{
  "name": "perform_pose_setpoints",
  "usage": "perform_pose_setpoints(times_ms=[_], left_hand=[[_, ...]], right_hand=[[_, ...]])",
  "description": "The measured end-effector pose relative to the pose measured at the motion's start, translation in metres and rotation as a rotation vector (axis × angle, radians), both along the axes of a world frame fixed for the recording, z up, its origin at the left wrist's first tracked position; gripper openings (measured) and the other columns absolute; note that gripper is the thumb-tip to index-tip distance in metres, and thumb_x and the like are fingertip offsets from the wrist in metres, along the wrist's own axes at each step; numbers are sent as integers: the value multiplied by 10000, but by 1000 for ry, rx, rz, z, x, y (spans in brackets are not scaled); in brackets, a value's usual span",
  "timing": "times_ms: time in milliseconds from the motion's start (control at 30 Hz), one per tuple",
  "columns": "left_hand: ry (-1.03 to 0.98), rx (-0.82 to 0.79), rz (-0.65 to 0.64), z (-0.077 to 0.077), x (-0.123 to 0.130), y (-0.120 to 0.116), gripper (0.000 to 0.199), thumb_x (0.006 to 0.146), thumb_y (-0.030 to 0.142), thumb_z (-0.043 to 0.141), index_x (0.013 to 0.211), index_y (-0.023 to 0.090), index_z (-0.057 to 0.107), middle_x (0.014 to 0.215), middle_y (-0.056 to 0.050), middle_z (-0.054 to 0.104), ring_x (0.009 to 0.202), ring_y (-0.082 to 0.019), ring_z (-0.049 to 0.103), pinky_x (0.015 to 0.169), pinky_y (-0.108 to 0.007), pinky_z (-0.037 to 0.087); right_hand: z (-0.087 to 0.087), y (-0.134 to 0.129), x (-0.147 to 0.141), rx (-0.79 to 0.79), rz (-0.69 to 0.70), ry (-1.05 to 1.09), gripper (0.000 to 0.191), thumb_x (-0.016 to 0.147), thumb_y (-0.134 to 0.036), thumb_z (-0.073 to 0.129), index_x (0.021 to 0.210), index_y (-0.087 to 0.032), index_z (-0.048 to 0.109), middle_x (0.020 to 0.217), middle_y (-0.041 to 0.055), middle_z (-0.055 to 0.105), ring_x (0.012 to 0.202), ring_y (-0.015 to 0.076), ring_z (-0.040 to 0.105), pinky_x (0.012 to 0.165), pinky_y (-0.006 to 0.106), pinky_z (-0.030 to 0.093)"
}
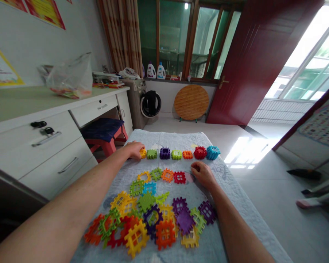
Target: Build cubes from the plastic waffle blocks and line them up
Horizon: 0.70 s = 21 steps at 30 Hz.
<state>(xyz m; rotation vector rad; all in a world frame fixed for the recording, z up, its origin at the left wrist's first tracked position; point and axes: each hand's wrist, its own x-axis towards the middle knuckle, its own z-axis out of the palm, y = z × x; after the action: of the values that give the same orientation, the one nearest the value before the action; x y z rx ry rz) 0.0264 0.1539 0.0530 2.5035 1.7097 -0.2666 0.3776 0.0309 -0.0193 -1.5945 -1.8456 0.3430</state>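
Observation:
My left hand [136,149] is closed around a yellow interlocking plastic piece [143,153] at the left end of a row. Along that row stand stacks of such pieces: green [151,154], dark purple [165,153], lime [177,154], orange [188,155], red [200,152] and blue [213,152]. My right hand [204,175] rests on the cloth below the red stack, fingers curled with nothing visible in them. Just left of it lies a flat red window piece [180,177]. An orange window piece [167,175] lies beside that one.
A heap of loose pieces, including a purple one [185,220], covers the near part of the cloth-covered table [224,204]. A white desk [44,109] and a stool [104,129] stand left. Beyond are a washing machine [137,100] and a round wooden board [191,102].

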Motion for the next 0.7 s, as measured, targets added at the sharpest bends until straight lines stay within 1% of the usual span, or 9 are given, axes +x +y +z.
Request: perform_pose_setpoints(times_ms=[133, 233, 333, 500, 600, 700], left_hand=[[61, 13, -11, 1, 2, -3, 713, 470, 284, 633, 1181, 251, 573, 1246, -83, 583, 1152, -314, 484, 893, -378, 422], [90, 18, -21, 1, 3, -4, 724, 492, 318, 622, 1208, 238, 550, 1275, -95, 560, 1183, -326, 456, 911, -407, 411], [109, 17, -27, 1, 4, -4, 669, 503, 325, 614, 1167, 250, 574, 1242, -81, 585, 1174, -321, 463, 892, -400, 421], [130, 16, -42, 0, 7, -3, 473, 500, 293, 612, 969, 244, 656, 1065, -60, 664, 1058, -293, 536, 819, -353, 447], [141, 25, -35, -2, 7, -1, 466, 477, 277, 622, 939, 234, 663, 1030, -60, 674, 1026, -286, 554, 817, -345, 450], [145, 33, -29, -4, 5, 3, 479, 475, 288, 629, 950, 239, 661, 1044, -55, 675, 1027, -278, 563, 837, -338, 448]], right_hand=[[2, -1, -1, 8, 4, 2, 168, 724, -234, 502, 766, -167, 651, 683, 11, 602, 613, 127, 528, 600, 234, 385], [3, -2, -2, 4, 1, 3, 168, 725, -227, 499, 768, -161, 647, 692, 14, 602, 620, 127, 530, 604, 233, 385], [4, -2, -2, -1, 4, 0, 164, 723, -221, 497, 764, -159, 642, 697, 16, 608, 620, 127, 533, 602, 231, 385], [5, -2, -2, -11, 8, -3, 156, 722, -223, 499, 762, -164, 637, 686, 13, 603, 609, 123, 523, 590, 226, 377], [4, -2, -1, -8, 8, 0, 157, 722, -225, 500, 758, -163, 639, 684, 13, 598, 611, 123, 518, 595, 228, 377], [3, -1, -1, -4, 17, -11, 159, 717, -221, 503, 763, -159, 641, 693, 16, 598, 630, 128, 518, 602, 232, 373]])
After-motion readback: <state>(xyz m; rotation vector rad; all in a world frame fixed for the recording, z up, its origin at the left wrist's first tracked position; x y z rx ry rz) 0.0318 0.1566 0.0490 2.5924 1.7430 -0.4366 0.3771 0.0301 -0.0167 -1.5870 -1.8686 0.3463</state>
